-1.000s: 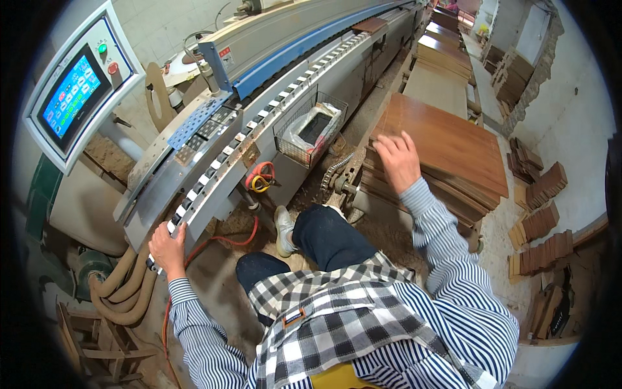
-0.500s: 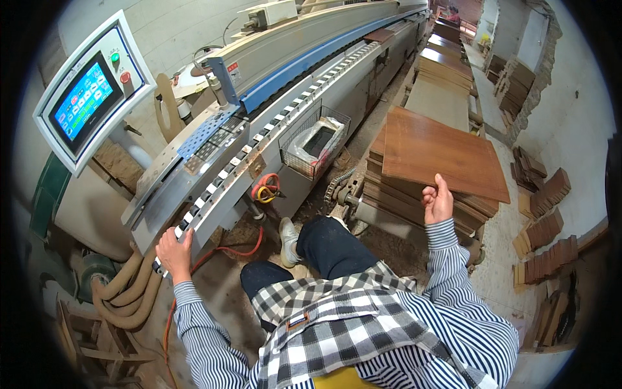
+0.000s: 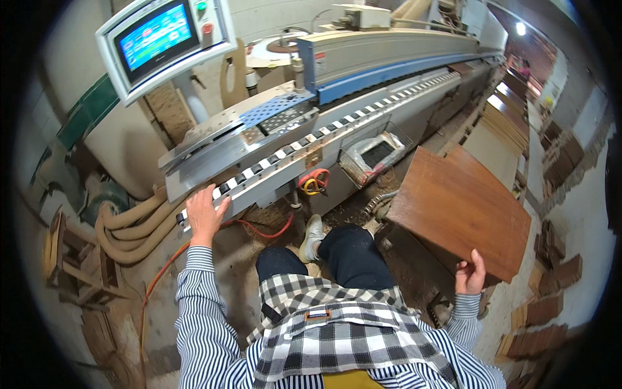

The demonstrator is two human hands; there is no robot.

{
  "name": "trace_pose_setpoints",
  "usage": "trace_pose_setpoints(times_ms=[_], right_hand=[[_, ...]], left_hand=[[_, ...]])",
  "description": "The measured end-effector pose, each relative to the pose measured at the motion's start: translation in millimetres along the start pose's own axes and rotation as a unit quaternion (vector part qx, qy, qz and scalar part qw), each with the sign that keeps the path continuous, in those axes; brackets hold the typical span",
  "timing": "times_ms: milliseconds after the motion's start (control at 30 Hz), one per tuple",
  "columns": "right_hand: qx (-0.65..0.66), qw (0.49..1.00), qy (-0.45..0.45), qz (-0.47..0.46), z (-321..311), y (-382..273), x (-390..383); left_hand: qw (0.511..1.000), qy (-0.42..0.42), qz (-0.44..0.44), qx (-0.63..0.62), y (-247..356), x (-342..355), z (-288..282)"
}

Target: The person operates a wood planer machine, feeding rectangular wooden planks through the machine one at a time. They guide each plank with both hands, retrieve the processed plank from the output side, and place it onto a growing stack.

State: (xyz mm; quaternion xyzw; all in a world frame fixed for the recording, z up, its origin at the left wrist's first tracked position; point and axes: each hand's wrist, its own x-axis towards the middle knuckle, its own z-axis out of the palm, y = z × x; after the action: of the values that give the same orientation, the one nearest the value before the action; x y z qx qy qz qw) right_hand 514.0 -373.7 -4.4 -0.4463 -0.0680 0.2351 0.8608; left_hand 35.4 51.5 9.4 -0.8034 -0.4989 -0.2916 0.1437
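Note:
A flat brown wood-grain board [image 3: 463, 211] tilts at my right side, its near right edge held in my right hand [image 3: 471, 272]. The thumb lies up against the board's edge and the fingers curl below. Part of another brown board [image 3: 473, 170] shows behind it; the held board hides what lies beneath. My left hand [image 3: 206, 214] rests on the near end of the roller rail [image 3: 278, 155] along the machine, thumb apart and fingers laid over the rail.
A control panel [image 3: 159, 39] with a lit screen stands at upper left. A wire basket [image 3: 376, 155] and orange-handled scissors [image 3: 313, 181] hang on the machine's side. Brown hoses [image 3: 133, 233] and a red hose [image 3: 162, 275] run low at left. Board stacks [image 3: 541, 311] lie at right.
The view has swung left, so the scene sits farther right. The board in my right hand has come off the stack toward me and tilted. My left hand stays on the rail.

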Motion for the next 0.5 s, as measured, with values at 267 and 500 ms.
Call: trace_pose_setpoints(times_ms=[267,500], right_hand=[[0.051,0.956,-0.202,0.206,108.7,81.4,14.1],[0.006,0.853,-0.377,0.362,237.2,197.1,15.4]], left_hand=[[0.971,-0.036,0.044,-0.231,89.1,-55.2,-64.2],[0.988,-0.071,0.021,-0.137,76.4,-78.6,-84.5]])
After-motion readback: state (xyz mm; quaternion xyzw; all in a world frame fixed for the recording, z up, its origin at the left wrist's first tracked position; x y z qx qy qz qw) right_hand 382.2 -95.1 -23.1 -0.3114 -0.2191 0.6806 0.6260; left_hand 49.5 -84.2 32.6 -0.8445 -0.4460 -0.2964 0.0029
